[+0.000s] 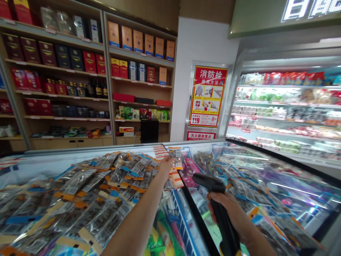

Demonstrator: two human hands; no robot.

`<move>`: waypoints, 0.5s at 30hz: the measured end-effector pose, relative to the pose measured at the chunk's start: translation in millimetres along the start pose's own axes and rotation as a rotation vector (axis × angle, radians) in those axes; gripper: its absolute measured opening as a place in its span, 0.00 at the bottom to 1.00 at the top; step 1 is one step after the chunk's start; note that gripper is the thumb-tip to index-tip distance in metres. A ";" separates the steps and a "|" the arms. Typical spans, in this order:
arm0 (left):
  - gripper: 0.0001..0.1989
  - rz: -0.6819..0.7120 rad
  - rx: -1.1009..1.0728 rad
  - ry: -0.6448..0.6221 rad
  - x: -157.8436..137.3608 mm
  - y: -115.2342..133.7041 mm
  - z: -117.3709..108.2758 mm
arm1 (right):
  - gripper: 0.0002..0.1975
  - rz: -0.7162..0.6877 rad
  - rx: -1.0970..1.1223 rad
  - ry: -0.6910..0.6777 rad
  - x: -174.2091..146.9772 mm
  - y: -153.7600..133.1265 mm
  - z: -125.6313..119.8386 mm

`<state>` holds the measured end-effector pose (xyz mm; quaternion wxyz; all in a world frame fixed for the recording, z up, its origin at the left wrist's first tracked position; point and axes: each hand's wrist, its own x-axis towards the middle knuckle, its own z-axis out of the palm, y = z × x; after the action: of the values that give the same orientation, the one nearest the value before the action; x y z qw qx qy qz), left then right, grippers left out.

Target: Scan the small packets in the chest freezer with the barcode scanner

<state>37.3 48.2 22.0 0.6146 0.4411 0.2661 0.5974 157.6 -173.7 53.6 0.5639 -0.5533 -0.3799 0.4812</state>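
Out ahead, my left hand [165, 166] pinches a small flat packet [176, 158] with orange ends and a barcode label facing me. The packet is upright above the middle bar of the chest freezer. A black handheld barcode scanner [223, 209] is in my right hand [230, 208], fingers wrapped around its grip, its head pointing left and forward. To the left of my left arm lies a big heap of similar clear packets [112, 181] with orange, blue and tan strips. More such packets [247, 188] lie on the right side.
A blue wire basket [183, 224] and green packages [160, 236] sit inside the freezer below my arms. A dark frame bar [197, 213] divides it. Behind stand shelves of boxed goods [138, 39], a red sign [206, 96] and a lit refrigerated display [287, 106].
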 end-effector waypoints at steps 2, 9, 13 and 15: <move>0.18 -0.030 -0.022 -0.032 0.6 -0.4 0.0 | 0.12 -0.005 0.011 -0.019 -0.4 0.5 -0.1; 0.15 0.005 0.082 -0.047 -0.2 5.6 4.0 | 0.14 -0.021 0.027 0.084 10.4 3.6 -11.6; 0.10 0.124 0.486 0.037 -5.5 26.9 5.9 | 0.13 -0.039 0.057 0.233 16.4 0.7 -26.6; 0.11 0.190 0.724 0.063 -10.4 46.9 1.3 | 0.13 -0.056 0.051 0.289 17.5 -1.7 -35.8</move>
<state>13.4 32.9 60.9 0.3519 0.6341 0.4368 0.5323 196.5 -165.9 50.0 0.6397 -0.5914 -0.2978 0.3903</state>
